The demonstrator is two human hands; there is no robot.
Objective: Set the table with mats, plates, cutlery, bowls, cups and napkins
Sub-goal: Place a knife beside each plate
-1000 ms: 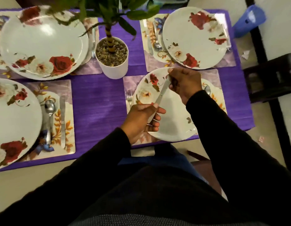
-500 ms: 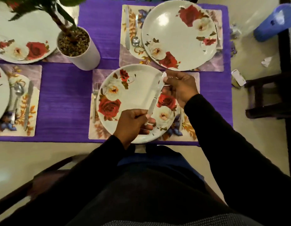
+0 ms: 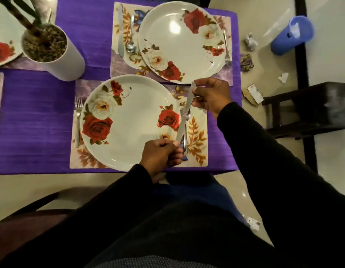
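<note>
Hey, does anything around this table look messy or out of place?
Yes. Crumpled wrappers and paper scraps litter the floor right of the table. On the table, only the knife is unplaced, held between both hands over the near plate.

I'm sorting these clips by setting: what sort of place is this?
Probably a home dining area: a table under a purple cloth, floral plates on place mats with cutlery, a potted plant and a dark chair alongside.
</note>
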